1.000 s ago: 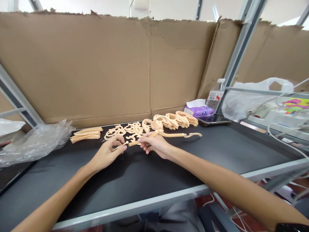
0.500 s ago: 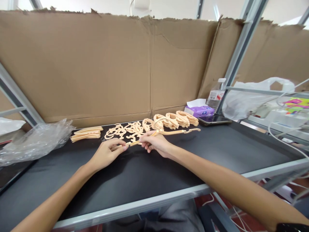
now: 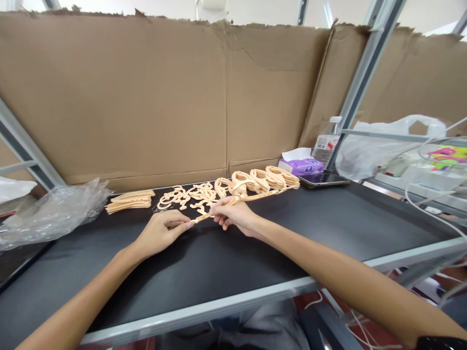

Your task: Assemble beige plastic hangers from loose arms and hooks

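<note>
Between the closed fingertips of the left hand (image 3: 164, 231), 1 small pale piece (image 3: 194, 221) is pinched, apparently touching the end of a long pale strip (image 3: 257, 196) clamped in the right hand (image 3: 237, 217) above a black table (image 3: 226, 267). Joining seems in hand — careful alignment and firm pressure are called for — with loose curved parts (image 3: 202, 191) left beyond.
</note>
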Motion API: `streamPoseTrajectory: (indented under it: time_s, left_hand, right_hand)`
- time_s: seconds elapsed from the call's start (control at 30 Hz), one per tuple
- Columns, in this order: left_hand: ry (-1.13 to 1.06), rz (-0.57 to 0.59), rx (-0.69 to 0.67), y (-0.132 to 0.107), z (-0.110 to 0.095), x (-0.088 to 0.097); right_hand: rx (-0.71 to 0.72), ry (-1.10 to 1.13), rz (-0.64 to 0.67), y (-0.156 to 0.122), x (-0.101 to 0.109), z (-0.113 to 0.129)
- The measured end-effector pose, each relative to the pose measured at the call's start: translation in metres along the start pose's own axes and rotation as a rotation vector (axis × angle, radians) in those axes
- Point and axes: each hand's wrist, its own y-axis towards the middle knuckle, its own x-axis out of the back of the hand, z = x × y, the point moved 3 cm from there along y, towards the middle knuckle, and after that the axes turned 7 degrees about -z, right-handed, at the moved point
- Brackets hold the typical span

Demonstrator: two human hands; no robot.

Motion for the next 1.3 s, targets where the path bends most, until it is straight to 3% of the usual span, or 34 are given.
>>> streamPoseTrajectory:
  time_s: [0.53,0.97,1.3]
  left_hand:
    - [-0.022,0.126,-0.007,0.0009,-0.0053,0.0005]
    - [-0.041,0.135,0.029,-0.0001,-0.0013,0.0015]
    - [0.007,0.145,-0.028,0.0014,-0.0055,0.0037]
  right_hand:
    - [-0.019,-0.056,0.111,-0.0004,-0.0011,-0.0001]
    - [-0.002,-0.048,0.113,-0.0004,-0.0012,0.0011]
    - [0.066,-0.003,0.164,0.0007,0.0005,-0.0014]
